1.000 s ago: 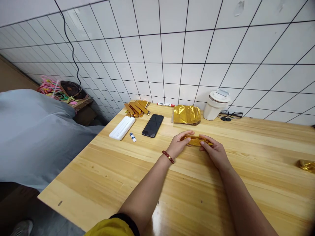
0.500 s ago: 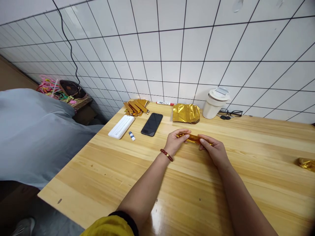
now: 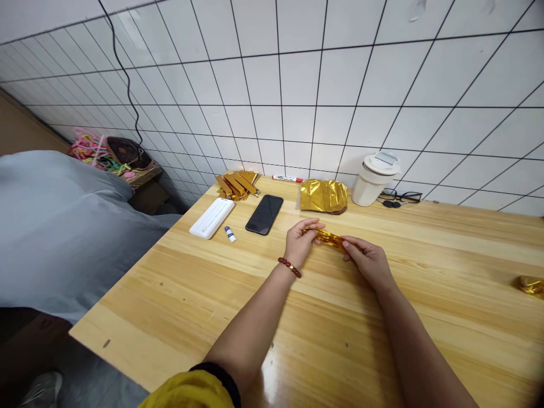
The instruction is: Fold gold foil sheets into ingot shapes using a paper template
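Note:
Both my hands pinch a narrow folded strip of gold foil paper (image 3: 329, 238) just above the wooden table (image 3: 212, 300). My left hand (image 3: 301, 242), with a red bead bracelet on the wrist, grips the strip's left end with thumb and fingers closed. Closed on the right end is my right hand (image 3: 368, 262). A stack of gold foil sheets (image 3: 323, 196) lies beyond my hands near the wall.
Along the table's back lie a black phone (image 3: 264, 214), a white power bank (image 3: 212, 217), a small glue tube (image 3: 229, 233), folded gold strips (image 3: 236, 185), a red marker (image 3: 288, 179), a white cup (image 3: 373, 179) and glasses (image 3: 399, 198). A person in grey (image 3: 55, 226) sits at left. Another gold piece (image 3: 531, 285) lies far right.
My hands have moved closer together and the gold strip between them has become shorter and more bunched. The view has shifted slightly.

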`<action>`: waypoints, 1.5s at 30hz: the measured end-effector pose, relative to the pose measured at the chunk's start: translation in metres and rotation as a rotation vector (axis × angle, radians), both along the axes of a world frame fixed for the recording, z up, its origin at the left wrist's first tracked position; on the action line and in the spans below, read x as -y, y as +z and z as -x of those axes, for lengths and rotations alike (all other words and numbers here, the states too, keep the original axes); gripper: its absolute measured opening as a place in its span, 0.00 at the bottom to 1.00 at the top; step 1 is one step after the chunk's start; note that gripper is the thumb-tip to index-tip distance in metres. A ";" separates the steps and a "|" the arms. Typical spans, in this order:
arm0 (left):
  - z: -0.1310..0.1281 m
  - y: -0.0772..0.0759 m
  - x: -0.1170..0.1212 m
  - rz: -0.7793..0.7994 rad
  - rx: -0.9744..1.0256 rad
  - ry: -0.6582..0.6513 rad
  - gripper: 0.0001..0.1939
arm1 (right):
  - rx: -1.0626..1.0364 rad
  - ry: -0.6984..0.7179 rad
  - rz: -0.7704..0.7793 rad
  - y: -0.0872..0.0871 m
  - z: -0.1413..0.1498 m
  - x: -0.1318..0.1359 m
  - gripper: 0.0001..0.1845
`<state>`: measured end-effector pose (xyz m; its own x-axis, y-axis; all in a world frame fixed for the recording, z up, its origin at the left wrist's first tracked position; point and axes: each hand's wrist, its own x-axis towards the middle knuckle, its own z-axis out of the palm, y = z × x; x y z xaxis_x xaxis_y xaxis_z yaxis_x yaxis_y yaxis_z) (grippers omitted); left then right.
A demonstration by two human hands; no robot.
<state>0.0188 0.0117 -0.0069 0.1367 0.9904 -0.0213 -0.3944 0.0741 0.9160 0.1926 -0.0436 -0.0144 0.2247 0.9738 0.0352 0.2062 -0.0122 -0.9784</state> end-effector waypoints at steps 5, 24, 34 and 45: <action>-0.001 0.000 0.003 -0.055 0.005 -0.113 0.35 | 0.004 0.043 -0.031 0.001 0.001 0.002 0.24; 0.001 -0.001 -0.002 0.068 0.072 -0.067 0.21 | -0.030 0.101 -0.035 0.003 0.002 0.004 0.24; -0.002 0.001 0.005 -0.012 -0.055 -0.237 0.23 | -0.226 -0.011 -0.103 0.004 -0.008 0.002 0.23; -0.001 -0.009 -0.001 0.055 -0.055 -0.100 0.26 | -0.238 -0.026 -0.022 0.007 -0.007 0.002 0.20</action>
